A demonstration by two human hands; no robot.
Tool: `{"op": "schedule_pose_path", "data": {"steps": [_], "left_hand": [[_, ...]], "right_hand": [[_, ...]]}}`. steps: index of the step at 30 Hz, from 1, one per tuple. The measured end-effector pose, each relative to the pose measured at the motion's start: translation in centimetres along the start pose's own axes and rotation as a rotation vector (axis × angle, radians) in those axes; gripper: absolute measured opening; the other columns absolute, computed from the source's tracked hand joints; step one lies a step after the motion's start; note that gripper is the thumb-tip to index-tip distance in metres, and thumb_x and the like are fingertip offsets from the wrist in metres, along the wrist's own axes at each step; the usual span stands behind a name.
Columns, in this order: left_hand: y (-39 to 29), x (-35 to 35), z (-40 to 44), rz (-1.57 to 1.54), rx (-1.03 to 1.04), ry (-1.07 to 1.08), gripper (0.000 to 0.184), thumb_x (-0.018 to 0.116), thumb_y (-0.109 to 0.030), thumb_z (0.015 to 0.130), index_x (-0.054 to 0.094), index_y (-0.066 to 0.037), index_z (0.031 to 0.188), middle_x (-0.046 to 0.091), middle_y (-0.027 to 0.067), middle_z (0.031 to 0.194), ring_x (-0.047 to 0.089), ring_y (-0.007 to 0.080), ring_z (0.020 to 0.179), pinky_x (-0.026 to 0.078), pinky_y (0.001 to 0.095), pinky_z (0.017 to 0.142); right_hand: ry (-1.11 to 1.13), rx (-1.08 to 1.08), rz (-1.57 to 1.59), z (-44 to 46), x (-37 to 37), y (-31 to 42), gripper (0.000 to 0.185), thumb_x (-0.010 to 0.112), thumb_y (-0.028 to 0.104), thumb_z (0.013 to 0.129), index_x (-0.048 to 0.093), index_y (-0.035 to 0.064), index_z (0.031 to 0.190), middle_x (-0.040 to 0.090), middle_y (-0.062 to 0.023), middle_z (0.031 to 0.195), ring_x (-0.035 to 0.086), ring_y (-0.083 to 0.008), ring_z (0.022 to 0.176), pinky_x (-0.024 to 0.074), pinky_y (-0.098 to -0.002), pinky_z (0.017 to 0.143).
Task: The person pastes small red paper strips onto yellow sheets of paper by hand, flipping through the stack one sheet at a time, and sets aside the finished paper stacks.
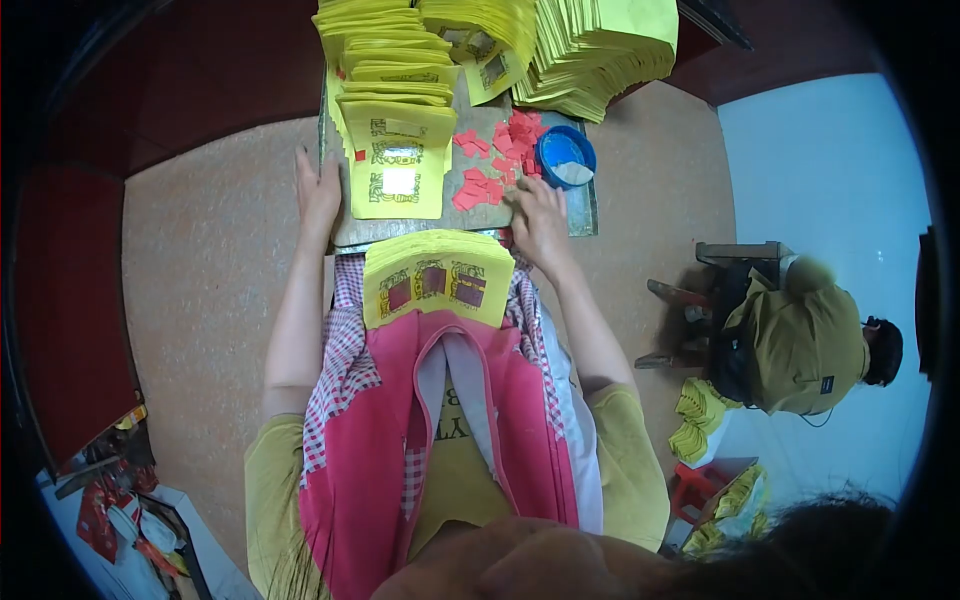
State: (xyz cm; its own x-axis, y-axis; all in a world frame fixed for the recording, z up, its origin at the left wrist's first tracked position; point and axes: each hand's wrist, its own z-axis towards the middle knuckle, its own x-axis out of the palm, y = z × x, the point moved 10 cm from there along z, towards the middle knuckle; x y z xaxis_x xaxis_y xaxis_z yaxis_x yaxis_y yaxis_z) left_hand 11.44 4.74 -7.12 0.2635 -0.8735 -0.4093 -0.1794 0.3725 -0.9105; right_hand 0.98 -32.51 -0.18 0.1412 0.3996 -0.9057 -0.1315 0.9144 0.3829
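Observation:
My left hand (318, 195) lies along the left edge of the small table (345, 228), its fingers stretched out and holding nothing. Beside it is a fanned stack of yellow printed paper sheets (400, 160), with a small red square at the front sheet's left side. My right hand (540, 215) rests at the table's right front, its fingers bent but apart and nothing visible in them. Just beyond its fingertips lie loose red paper squares (478, 190) and a blue round tub (567, 150) with whitish stuff inside. Another yellow paper stack (438, 275) sits on my lap.
More yellow stacks (605, 50) fill the table's far side. At right, another person (805, 340) sits bent over near a wooden stool (740, 252). Yellow bundles (700, 420) and a red stool (697, 490) stand on the floor. Bags (105, 520) lie at lower left.

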Motion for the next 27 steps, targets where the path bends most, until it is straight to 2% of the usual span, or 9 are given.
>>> {"op": "schedule_pose_path", "data": {"steps": [1,3,6,8,12,16,19,23,27], "left_hand": [[1.7,-0.5,-0.1,0.002,-0.006,-0.007,0.077,0.055,-0.037,0.099,0.025,0.004,0.157,0.032,0.0315,0.158,0.028,0.0433,0.150,0.021,0.0443,0.124],[3.6,0.6,-1.7,0.307,0.063,0.207,0.069,0.047,-0.037,0.103,0.029,0.004,0.156,0.031,0.0287,0.160,0.026,0.0432,0.150,0.021,0.0453,0.124],[2.8,-0.2,-5.7,0.437,0.176,0.213,0.065,0.046,-0.036,0.103,0.032,0.002,0.155,0.033,0.0271,0.159,0.027,0.0429,0.150,0.023,0.0466,0.123],[1.8,-0.8,-7.6,0.520,0.186,0.237,0.062,0.048,-0.035,0.103,0.037,0.000,0.153,0.038,0.0268,0.156,0.031,0.0432,0.147,0.026,0.0486,0.121],[1.0,-2.0,-9.2,0.611,0.262,0.208,0.061,0.053,-0.035,0.101,0.040,-0.003,0.151,0.041,0.0265,0.153,0.035,0.0444,0.144,0.029,0.0525,0.118],[1.0,-2.4,-11.1,0.667,0.443,0.194,0.063,0.058,-0.031,0.099,0.039,-0.003,0.152,0.040,0.0270,0.153,0.035,0.0449,0.144,0.031,0.0537,0.117],[2.1,-3.0,-12.6,0.640,0.396,0.274,0.065,0.061,-0.027,0.097,0.037,-0.003,0.152,0.037,0.0276,0.155,0.035,0.0456,0.144,0.032,0.0534,0.116],[2.1,-2.4,-12.5,0.534,0.427,0.251,0.067,0.063,-0.027,0.096,0.036,-0.002,0.153,0.035,0.0275,0.156,0.035,0.0461,0.144,0.032,0.0538,0.116],[1.2,-2.3,-12.4,0.653,0.479,0.251,0.072,0.066,-0.031,0.094,0.037,-0.001,0.152,0.034,0.0265,0.157,0.035,0.0448,0.144,0.033,0.0540,0.115]], "right_hand": [[0.019,-0.014,0.022,-0.3,0.9,0.2,0.033,0.059,0.007,0.085,0.066,0.0082,0.117,0.054,-0.0173,0.141,0.044,-0.0360,0.139,0.0245,-0.0597,0.117],[0.025,-0.013,0.040,-0.2,1.1,0.3,0.036,0.059,0.005,0.085,0.065,0.0087,0.121,0.054,-0.0173,0.142,0.043,-0.0362,0.140,0.0244,-0.0598,0.117],[0.017,-0.015,0.024,0.1,0.8,1.1,0.041,0.058,0.003,0.085,0.065,0.0094,0.124,0.055,-0.0172,0.141,0.043,-0.0362,0.140,0.0242,-0.0601,0.117],[0.021,-0.202,-0.211,-0.3,1.0,3.2,0.042,0.059,0.003,0.083,0.066,0.0102,0.125,0.058,-0.0165,0.136,0.046,-0.0355,0.137,0.0245,-0.0602,0.117],[0.076,-0.261,-0.296,0.8,1.3,3.1,0.039,0.062,0.006,0.082,0.067,0.0097,0.120,0.062,-0.0141,0.131,0.050,-0.0342,0.132,0.0260,-0.0601,0.116],[0.081,-0.101,-0.076,2.4,-0.3,0.6,0.030,0.067,0.018,0.081,0.066,0.0077,0.109,0.064,-0.0125,0.125,0.056,-0.0316,0.125,0.0289,-0.0586,0.114],[0.120,0.151,0.120,1.7,-0.3,-1.7,0.039,0.072,0.027,0.079,0.061,0.0066,0.111,0.063,-0.0146,0.128,0.054,-0.0349,0.127,0.0283,-0.0552,0.115],[0.107,0.112,0.106,1.1,-1.4,-0.3,0.041,0.073,0.027,0.079,0.061,0.0051,0.112,0.061,-0.0172,0.134,0.053,-0.0361,0.129,0.0281,-0.0523,0.116],[0.097,0.057,0.252,1.5,-3.0,3.7,0.040,0.073,0.026,0.080,0.061,0.0048,0.112,0.058,-0.0198,0.138,0.051,-0.0369,0.131,0.0297,-0.0528,0.115]]}}
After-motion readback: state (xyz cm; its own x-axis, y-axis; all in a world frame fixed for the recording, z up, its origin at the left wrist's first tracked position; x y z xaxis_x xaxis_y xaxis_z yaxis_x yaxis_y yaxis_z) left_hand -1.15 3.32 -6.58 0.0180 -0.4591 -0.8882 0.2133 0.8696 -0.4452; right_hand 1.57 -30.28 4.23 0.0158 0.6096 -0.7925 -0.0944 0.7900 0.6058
